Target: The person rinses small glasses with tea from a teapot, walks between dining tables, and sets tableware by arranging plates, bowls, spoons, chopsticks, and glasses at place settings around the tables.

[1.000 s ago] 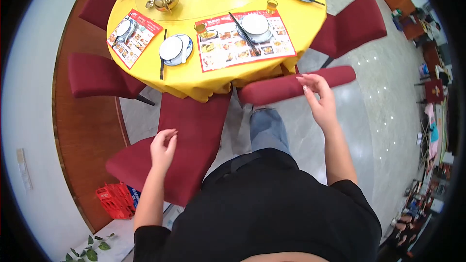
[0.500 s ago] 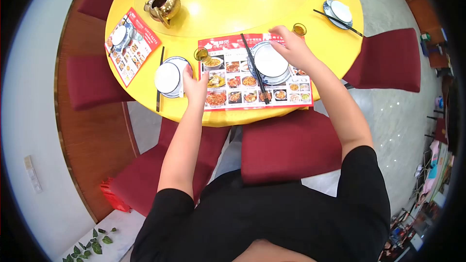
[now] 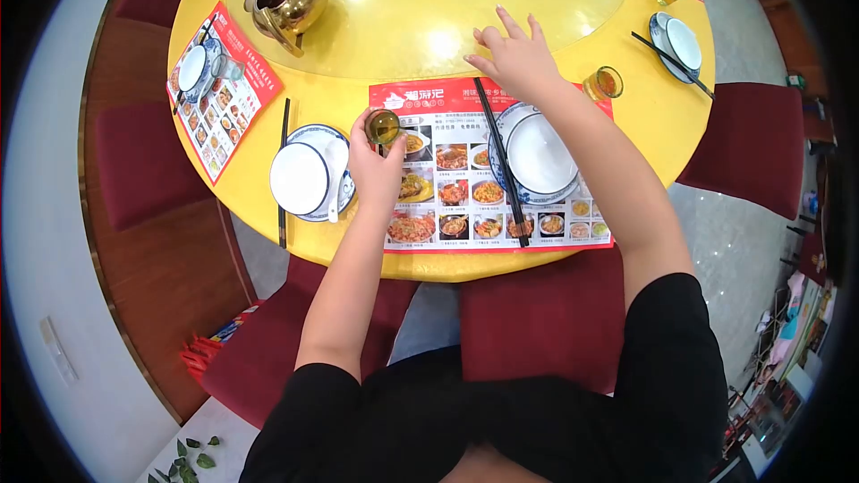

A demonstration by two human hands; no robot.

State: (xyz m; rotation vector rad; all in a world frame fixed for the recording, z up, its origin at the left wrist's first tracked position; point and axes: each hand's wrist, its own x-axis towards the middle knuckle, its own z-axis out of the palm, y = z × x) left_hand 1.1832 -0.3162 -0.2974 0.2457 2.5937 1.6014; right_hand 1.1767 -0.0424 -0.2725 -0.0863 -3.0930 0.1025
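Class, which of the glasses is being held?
The glass at the left edge of the nearest menu: the left hand grips it; no hand holds the others.

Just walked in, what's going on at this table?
A person's left hand has its fingers around a cup by the menu's upper left; whether it's lifted is unclear. The right hand, open and empty, is held out over the table. The teapot on the turntable is untouched.

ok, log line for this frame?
left hand: grip around small glass | right hand: open, empty, over table | teapot: on turntable
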